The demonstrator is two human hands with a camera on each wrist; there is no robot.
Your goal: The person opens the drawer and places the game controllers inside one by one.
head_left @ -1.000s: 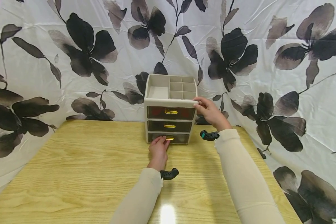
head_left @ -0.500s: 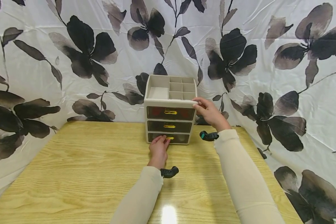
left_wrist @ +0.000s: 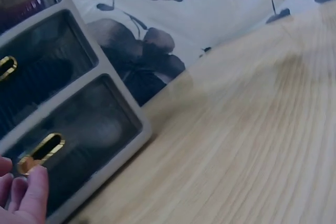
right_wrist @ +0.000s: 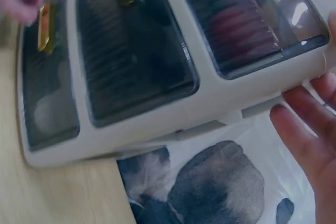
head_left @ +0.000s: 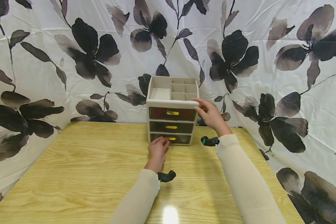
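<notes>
A cream desktop organizer [head_left: 152,104] stands upright at the back of the table, with dark see-through drawers that sit closed. Its bottom drawer [left_wrist: 94,124] carries a gold handle [head_left: 170,138]. My left hand [head_left: 156,150] is just left of and below that handle, fingertips close to its left end with no clear grip. At the organizer's upper right corner is my right hand [head_left: 211,115], index finger over the top edge and thumb by the front, spread apart with a gap. In the right wrist view, the right hand's lower fingers extend beside the organizer's side wall.
The organizer's top has one wide compartment [head_left: 160,93] and several small ones [head_left: 184,88]. Something reddish shows through the top drawer [head_left: 159,113]. A floral cloth [head_left: 100,62] hangs directly behind the wooden table [head_left: 100,161]. Each wrist wears a black device [head_left: 167,176].
My left hand has shifted slightly left and down, away from the bottom handle. My right thumb has moved lower, widening its gap from the index finger. The view has shifted a little.
</notes>
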